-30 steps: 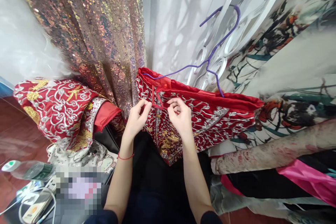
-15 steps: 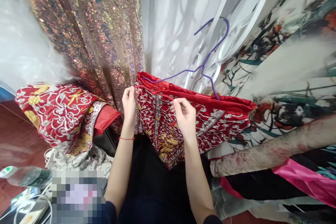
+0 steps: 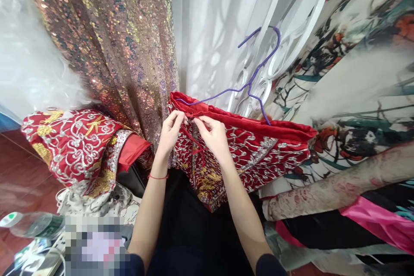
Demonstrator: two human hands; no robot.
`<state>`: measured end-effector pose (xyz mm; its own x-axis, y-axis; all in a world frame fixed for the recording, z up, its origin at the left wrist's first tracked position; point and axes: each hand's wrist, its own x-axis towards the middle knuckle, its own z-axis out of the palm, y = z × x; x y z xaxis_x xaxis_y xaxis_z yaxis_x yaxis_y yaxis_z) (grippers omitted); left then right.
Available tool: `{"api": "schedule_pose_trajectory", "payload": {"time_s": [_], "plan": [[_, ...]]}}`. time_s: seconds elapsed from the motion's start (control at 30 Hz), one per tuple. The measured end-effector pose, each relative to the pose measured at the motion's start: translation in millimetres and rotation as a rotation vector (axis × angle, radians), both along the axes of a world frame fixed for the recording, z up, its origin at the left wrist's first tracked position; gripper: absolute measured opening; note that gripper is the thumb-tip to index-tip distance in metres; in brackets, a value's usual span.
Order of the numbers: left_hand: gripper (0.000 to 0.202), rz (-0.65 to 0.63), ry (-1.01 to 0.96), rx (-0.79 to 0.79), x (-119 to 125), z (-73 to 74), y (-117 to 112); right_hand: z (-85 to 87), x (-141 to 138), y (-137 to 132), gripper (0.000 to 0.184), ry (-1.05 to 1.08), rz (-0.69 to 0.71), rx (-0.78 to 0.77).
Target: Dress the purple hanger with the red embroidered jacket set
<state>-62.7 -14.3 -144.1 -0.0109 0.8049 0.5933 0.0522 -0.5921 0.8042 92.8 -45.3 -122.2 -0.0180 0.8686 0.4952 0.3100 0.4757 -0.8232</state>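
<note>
A red skirt-like garment (image 3: 274, 159) with silver and gold embroidery lies over my lap, its smooth red waistband (image 3: 246, 123) uppermost. Inside that waistband sits a purple wire hanger (image 3: 249, 83), hook pointing up. My left hand (image 3: 172, 131) and my right hand (image 3: 213, 136) are close together at the left part of the waistband, both pinching a thin red drawstring (image 3: 201, 148). Loose lengths of the drawstring dangle over the embroidery below the fingers. The exact spot between the fingertips is small and partly covered by them.
Another red embroidered garment (image 3: 77, 146) lies bunched at the left. A plastic bottle (image 3: 35, 224) and a power strip (image 3: 48, 258) are at the lower left. Sequined fabric (image 3: 129, 30) hangs behind; patterned cloth (image 3: 343, 138) and a fabric roll (image 3: 323, 194) are at the right.
Both hands have come together, the right moving left and the left slightly right. The drawstring, earlier stretched between them, now hangs down in loose ends.
</note>
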Motion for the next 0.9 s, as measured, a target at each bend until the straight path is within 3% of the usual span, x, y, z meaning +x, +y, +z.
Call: {"api": "schedule_pose_trajectory", "payload": {"time_s": [0.13, 0.3, 0.37, 0.43, 0.5, 0.57, 0.63, 0.7, 0.77, 0.9], "plan": [[0.038, 0.04, -0.06, -0.02, 6, 4.9, 3, 1.3, 8, 1, 0.03, -0.024, -0.164, 0.024], [0.019, -0.031, -0.271, -0.144, -5, 0.6, -2, 1.6, 17, 0, 0.04, -0.124, -0.082, -0.006], [0.011, -0.011, -0.26, -0.172, -12, -5.7, -5, 5.1, 21, -1, 0.043, -0.175, -0.119, -0.031], [0.015, 0.159, -0.107, -0.156, -13, -12.6, -8, 9.4, 24, -2, 0.033, -0.248, -0.142, -0.088], [0.016, 0.4, 0.007, -0.111, -8, -18.0, -8, 13.1, 27, -3, 0.02, -0.315, -0.038, -0.183], [0.016, 0.551, -0.05, -0.045, 2, -19.5, -6, 14.9, 27, -3, 0.016, -0.315, 0.142, -0.251], [0.022, 0.585, -0.211, 0.028, 12, -16.8, -4, 14.9, 27, -4, 0.017, -0.23, 0.288, -0.238], [0.028, 0.549, -0.376, 0.093, 18, -11.2, -4, 14.5, 27, -5, 0.022, -0.107, 0.353, -0.195], [0.028, 0.406, -0.446, 0.129, 18, -5.8, -7, 14.8, 28, -6, 0.031, -0.011, 0.384, -0.185], [0.028, 0.026, -0.249, 0.069, 6, -1.3, -18, 17.0, 29, -3, 0.036, 0.012, 0.361, -0.11]]}}
